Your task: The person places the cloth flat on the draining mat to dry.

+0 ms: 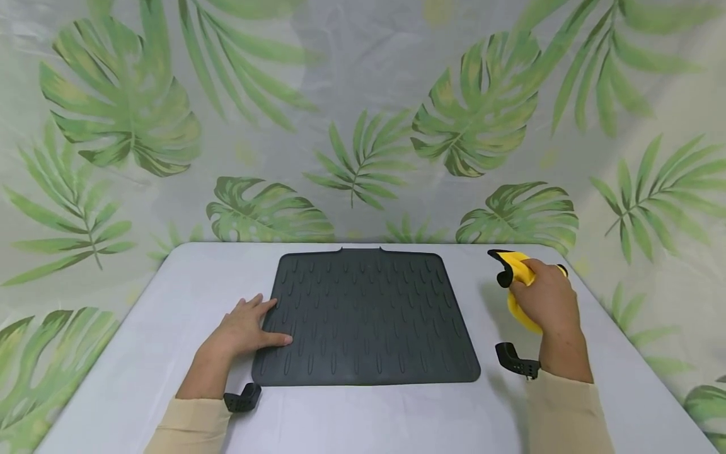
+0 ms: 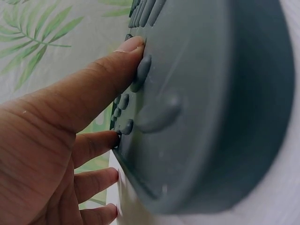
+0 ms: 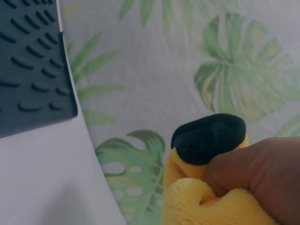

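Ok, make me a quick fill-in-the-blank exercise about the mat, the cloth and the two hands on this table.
1. The left hand rests with straight fingers on the dark grey ridged ____'s left edge.
2. The right hand grips a cloth coloured ____ with black trim.
3. The cloth is held to the ____ of the mat, apart from it.
4. The mat lies flat on a ____ table.

Missing words: mat; yellow; right; white
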A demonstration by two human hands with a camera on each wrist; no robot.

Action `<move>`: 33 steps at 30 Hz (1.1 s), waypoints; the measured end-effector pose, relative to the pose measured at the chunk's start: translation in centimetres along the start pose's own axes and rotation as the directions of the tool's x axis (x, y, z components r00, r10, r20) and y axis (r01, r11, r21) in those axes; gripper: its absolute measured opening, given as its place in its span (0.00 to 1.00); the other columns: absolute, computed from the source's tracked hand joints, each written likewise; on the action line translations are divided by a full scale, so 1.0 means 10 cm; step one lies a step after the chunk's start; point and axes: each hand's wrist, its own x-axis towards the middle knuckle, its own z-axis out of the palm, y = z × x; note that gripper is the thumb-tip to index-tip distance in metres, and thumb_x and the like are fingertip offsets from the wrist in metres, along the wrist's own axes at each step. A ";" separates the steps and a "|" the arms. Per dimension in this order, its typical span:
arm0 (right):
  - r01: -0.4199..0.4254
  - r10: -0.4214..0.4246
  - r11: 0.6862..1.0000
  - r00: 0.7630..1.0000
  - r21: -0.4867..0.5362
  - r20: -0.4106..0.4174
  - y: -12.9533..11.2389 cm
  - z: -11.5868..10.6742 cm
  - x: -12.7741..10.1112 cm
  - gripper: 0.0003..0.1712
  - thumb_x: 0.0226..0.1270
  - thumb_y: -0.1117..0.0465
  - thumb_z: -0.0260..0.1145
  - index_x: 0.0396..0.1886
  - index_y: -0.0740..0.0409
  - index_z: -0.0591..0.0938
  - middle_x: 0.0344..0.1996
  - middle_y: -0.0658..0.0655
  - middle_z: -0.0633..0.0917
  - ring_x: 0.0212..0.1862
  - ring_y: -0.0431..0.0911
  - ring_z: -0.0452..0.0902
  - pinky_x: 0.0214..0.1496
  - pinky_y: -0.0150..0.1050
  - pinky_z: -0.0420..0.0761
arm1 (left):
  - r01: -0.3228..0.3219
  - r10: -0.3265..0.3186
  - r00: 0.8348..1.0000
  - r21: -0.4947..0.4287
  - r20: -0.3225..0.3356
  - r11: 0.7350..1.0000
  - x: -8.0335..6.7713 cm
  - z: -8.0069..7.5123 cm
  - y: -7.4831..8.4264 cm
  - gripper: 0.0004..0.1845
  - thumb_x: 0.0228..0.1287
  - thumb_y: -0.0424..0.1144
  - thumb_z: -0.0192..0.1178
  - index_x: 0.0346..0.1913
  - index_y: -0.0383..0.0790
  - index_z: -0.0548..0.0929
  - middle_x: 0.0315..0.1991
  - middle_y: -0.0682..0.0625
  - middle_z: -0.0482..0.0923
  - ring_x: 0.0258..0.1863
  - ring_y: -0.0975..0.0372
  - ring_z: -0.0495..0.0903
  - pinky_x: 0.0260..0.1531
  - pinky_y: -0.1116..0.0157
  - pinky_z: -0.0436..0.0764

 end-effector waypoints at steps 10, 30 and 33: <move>0.002 -0.002 1.000 1.000 0.020 -0.011 -0.12 0.02 0.00 0.30 0.68 0.59 0.60 0.68 0.67 0.73 0.51 0.77 0.80 0.44 0.66 0.76 0.34 0.52 0.75 | 0.000 0.000 1.000 -0.002 -0.004 1.000 0.01 -0.01 0.01 0.57 0.50 0.65 0.74 0.76 0.35 0.66 0.78 0.27 0.55 0.77 0.27 0.48 0.70 0.27 0.55; 0.143 -0.135 0.985 0.987 0.092 -0.092 -0.48 0.17 -0.10 0.28 0.67 0.62 0.60 0.66 0.67 0.76 0.57 0.76 0.79 0.49 0.67 0.76 0.42 0.61 0.79 | 0.012 -0.013 1.000 -0.007 -0.016 1.000 0.00 0.02 0.01 0.56 0.49 0.64 0.75 0.76 0.35 0.67 0.78 0.27 0.55 0.77 0.27 0.48 0.71 0.27 0.55; 0.147 -0.139 0.984 0.986 0.099 -0.091 -0.51 0.19 -0.10 0.29 0.67 0.61 0.60 0.66 0.67 0.76 0.58 0.75 0.79 0.50 0.67 0.76 0.43 0.61 0.79 | 0.014 -0.014 1.000 -0.006 -0.020 1.000 0.00 0.01 0.02 0.56 0.49 0.64 0.75 0.76 0.35 0.67 0.78 0.27 0.56 0.77 0.27 0.48 0.71 0.27 0.55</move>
